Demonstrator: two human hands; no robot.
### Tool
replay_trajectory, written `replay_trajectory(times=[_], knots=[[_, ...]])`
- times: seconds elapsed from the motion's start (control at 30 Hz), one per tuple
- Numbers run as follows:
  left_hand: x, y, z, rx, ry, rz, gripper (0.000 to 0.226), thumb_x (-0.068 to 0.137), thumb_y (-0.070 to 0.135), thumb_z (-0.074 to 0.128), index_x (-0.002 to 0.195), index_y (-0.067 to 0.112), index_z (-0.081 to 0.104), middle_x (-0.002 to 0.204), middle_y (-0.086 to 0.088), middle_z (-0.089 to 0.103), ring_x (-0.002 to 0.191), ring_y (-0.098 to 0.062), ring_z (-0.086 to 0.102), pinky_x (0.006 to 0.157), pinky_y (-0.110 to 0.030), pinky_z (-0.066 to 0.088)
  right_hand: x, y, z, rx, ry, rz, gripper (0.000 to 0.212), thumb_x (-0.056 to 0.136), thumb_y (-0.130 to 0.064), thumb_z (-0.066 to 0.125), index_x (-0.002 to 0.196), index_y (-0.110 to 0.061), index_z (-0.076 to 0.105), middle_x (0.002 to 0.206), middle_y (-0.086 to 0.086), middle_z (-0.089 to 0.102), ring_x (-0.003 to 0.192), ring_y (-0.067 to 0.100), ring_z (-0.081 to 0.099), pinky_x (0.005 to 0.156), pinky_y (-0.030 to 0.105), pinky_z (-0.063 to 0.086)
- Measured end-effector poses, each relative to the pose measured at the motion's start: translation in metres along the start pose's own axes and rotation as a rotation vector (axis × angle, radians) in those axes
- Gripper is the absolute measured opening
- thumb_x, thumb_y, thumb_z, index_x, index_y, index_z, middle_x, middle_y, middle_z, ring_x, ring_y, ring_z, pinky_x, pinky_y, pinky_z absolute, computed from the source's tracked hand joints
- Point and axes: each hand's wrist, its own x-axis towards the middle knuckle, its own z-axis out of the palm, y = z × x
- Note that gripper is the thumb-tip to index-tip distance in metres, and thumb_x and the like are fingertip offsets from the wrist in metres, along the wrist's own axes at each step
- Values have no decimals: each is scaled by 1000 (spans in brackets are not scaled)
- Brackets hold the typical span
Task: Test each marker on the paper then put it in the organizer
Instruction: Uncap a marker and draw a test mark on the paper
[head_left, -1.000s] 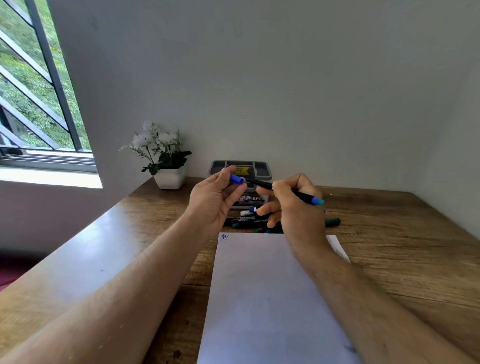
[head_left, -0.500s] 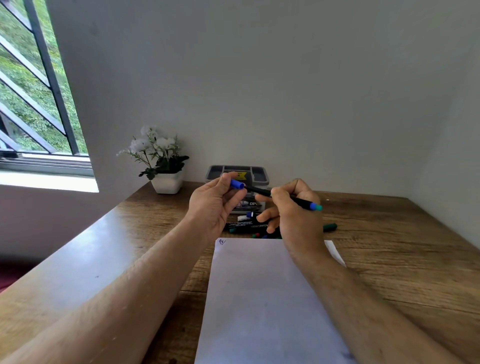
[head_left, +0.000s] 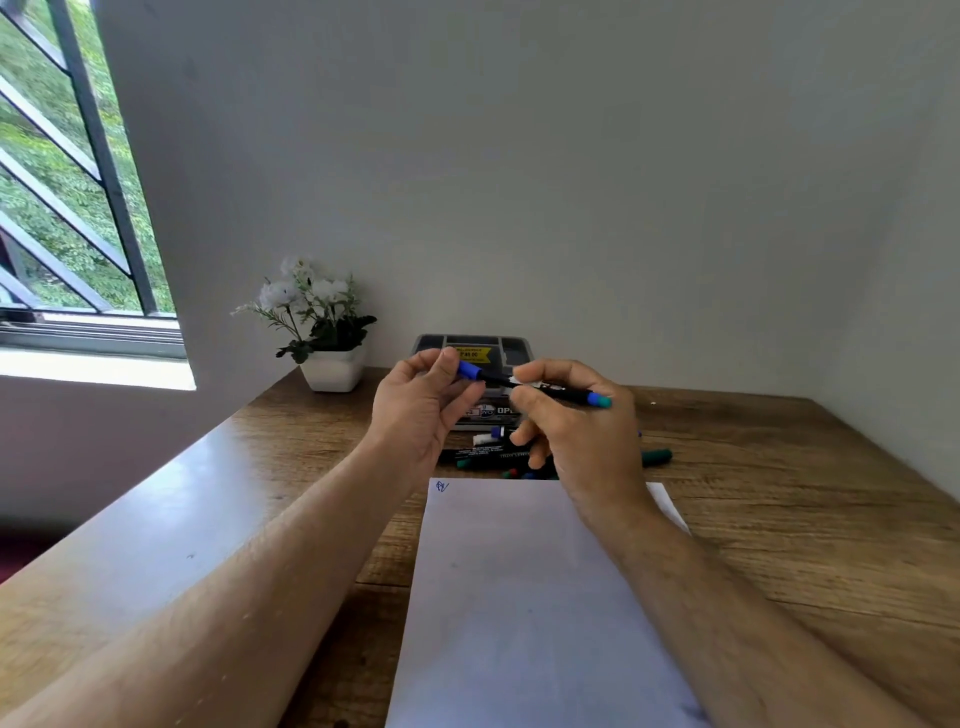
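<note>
closest to me, at the bottom centre of the frame, a white sheet of paper (head_left: 524, 613) lies on the wooden table (head_left: 779, 519), with a small blue scribble (head_left: 441, 486) in its upper left corner; i can't read it as letters. bare wood runs wide on both sides of the sheet.

above the sheet's far edge both hands are raised. the left hand (head_left: 421, 410) pinches the blue cap (head_left: 469, 370) between thumb and fingertips. the right hand (head_left: 582, 431) is curled around the black marker (head_left: 550, 388), whose blue-green tail end points right; white print on the barrel is too blurred to read.

under the hands, a heap of other markers (head_left: 498, 457) lies on the table just past the paper, one green end (head_left: 657, 457) poking out right.

beyond that, a grey organizer (head_left: 472, 345) sits against the wall at centre frame, with a yellow sticker i can't read and a label showing "op". a white pot of white flowers (head_left: 324, 332) stands left of it, near the table's back corner.
</note>
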Motion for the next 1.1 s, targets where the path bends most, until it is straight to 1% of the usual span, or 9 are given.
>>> replay_trajectory(times=[0.13, 0.3, 0.43, 0.6, 0.7, 0.8, 0.87, 1.0, 1.1], knots=[[-1, -5, 1, 48, -55, 15, 16, 92, 12, 62, 106, 5, 61, 89, -15, 71, 77, -19, 71, 59, -23, 60, 0, 3, 2, 19, -28, 12, 17, 97, -9, 58, 106, -11, 72, 86, 9, 75, 56, 19, 68, 41, 24, 46], [1, -6, -2, 21, -10, 76, 16, 89, 11, 65, 104, 6, 61, 89, -14, 73, 76, -19, 74, 59, -23, 60, 6, 1, -3, -78, 70, 42, 0, 90, -16, 69, 90, -16, 69, 78, 4, 76, 53, 15, 67, 43, 25, 49], [2, -8, -5, 22, -25, 116, 14, 90, 10, 65, 102, 8, 59, 94, -15, 72, 77, -19, 74, 60, -24, 60, 9, 3, -6, -401, 102, -106, 9, 91, -25, 68, 85, -20, 72, 74, -5, 69, 66, 6, 62, 53, 10, 43], [-1, -11, 2, 13, -27, 145, 12, 91, 3, 64, 100, 6, 56, 96, -16, 69, 75, -18, 74, 66, -29, 62, 7, 4, -4, -450, 124, -135, 11, 96, -20, 61, 86, -17, 66, 75, -5, 61, 66, 4, 54, 52, 3, 39], [-3, -13, 8, -3, -39, 175, 11, 92, 1, 62, 96, 7, 54, 88, -11, 67, 73, -17, 73, 72, -31, 62, 10, 5, -7, -388, 114, -34, 16, 97, -21, 58, 88, -12, 68, 74, 0, 62, 63, 8, 54, 50, 14, 39], [-4, -15, 8, 15, -43, 181, 13, 92, 0, 61, 99, 7, 53, 87, -10, 66, 72, -16, 73, 68, -29, 62, 12, 6, -7, -331, 100, 44, 19, 97, -23, 57, 87, -11, 68, 70, 4, 61, 61, 15, 53, 54, 27, 40], [-4, -16, 8, 40, -55, 186, 19, 92, 0, 62, 106, 8, 52, 92, -12, 65, 73, -16, 73, 66, -28, 61, 12, 8, -6, -323, 76, 65, 21, 98, -24, 57, 84, -12, 67, 65, 2, 58, 57, 14, 50, 54, 27, 38], [-11, -17, 14, 195, -131, 224, 50, 90, -1, 65, 128, 18, 39, 94, -13, 69, 82, -22, 74, 73, -35, 61, 9, 8, 0, -357, -47, 58, 27, 102, -30, 50, 90, -11, 65, 58, -1, 57, 45, 4, 49, 47, 19, 37], [-12, -13, 17, 250, -102, 312, 54, 89, 0, 68, 129, 21, 38, 96, -16, 70, 81, -23, 75, 72, -35, 61, 8, 7, 1, -422, -34, 6, 26, 103, -33, 47, 96, -16, 66, 68, -1, 68, 57, 1, 60, 56, 18, 43]])
